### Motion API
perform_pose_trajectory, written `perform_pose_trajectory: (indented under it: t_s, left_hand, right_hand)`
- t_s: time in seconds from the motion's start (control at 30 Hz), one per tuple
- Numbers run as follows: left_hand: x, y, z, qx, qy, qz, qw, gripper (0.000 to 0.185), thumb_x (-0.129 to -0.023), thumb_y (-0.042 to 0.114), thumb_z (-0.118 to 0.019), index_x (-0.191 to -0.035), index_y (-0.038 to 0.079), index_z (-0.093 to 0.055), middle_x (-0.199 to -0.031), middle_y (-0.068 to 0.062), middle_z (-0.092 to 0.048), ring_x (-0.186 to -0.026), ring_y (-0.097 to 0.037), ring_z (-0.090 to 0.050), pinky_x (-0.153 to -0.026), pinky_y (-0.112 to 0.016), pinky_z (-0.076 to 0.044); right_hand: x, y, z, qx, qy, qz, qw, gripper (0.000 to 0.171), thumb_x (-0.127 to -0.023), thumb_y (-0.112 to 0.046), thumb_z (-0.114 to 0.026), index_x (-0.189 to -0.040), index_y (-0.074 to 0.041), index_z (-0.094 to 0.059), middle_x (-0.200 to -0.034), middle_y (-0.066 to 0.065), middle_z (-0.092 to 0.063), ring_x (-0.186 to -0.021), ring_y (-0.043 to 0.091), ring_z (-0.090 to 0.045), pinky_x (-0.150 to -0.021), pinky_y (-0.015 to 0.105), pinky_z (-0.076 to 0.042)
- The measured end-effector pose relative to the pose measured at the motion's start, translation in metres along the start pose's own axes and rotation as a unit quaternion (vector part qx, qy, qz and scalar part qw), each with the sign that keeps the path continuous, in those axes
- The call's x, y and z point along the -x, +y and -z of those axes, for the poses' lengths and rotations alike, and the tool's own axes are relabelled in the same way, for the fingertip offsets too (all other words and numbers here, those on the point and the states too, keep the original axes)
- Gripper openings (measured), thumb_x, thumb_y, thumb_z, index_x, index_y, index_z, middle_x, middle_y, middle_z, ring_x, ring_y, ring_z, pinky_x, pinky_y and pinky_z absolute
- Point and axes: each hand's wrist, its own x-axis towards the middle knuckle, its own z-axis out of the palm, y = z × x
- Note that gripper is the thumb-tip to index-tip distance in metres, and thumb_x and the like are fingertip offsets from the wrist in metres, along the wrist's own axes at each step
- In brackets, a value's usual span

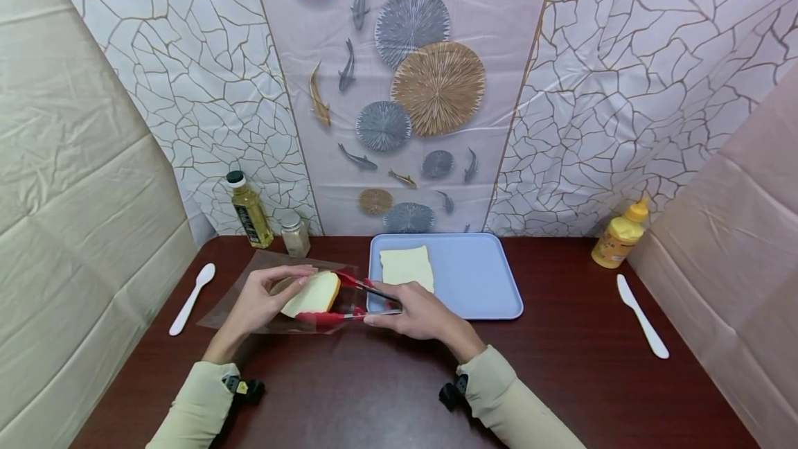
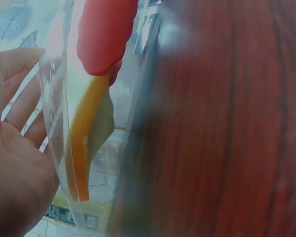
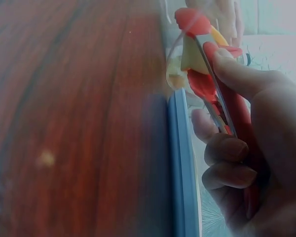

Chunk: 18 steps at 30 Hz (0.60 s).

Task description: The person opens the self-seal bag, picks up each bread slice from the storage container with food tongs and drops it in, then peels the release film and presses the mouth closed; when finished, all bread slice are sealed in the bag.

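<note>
The right hand (image 1: 414,314) holds a pair of red-tipped tongs (image 1: 361,300), fingers wrapped round the 2 arms and squeezing them so the tips close on a slice of bread (image 1: 312,294). That slice sits half inside a clear plastic bag (image 1: 249,289) lying on the dark wooden bench (image 1: 561,366), just left of a blue tray (image 1: 474,276). The left hand (image 1: 262,300) pinches the bag's upper film, thumb and fingers curled on it, keeping the mouth open around the bread.

The bread looks light, soft and easily dented; I judge that a hard squeeze would crush or tear it, so the best hold is broad and gentle, across the flat faces near the crust edge where it is firmer. From the left wrist view the red tip (image 2: 106,34) presses the crust through the film, and the bag itself looks slippery and limp, likely to cling and drag.

A second slice (image 1: 406,267) already lies flat on the tray. An oil bottle (image 1: 249,210), a small jar (image 1: 294,233), a mustard bottle (image 1: 619,234), a white spoon (image 1: 192,298) and a white knife (image 1: 642,316) stand well apart.
</note>
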Motion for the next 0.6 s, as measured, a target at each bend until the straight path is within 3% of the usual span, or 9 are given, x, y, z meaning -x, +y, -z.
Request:
perform_pose_trajectory:
  t_s: [0.6]
  left_hand:
    - [-0.0005, 0.0028, -0.0017, -0.008, -0.008, 0.002, 0.9999, 0.019, -0.104, 0.015, -0.075, -0.121, 0.017, -0.082, -0.13, -0.006, -0.08, -0.13, -0.01, -0.071, -0.111, -0.02, -0.051]
  right_hand:
    - [0.0, -0.0079, -0.001, 0.023, 0.001, 0.0, 1.0, 0.078, -0.098, -0.065, -0.071, -0.162, -0.023, -0.052, -0.068, -0.007, -0.047, -0.064, 0.007, -0.042, -0.059, 0.024, -0.036]
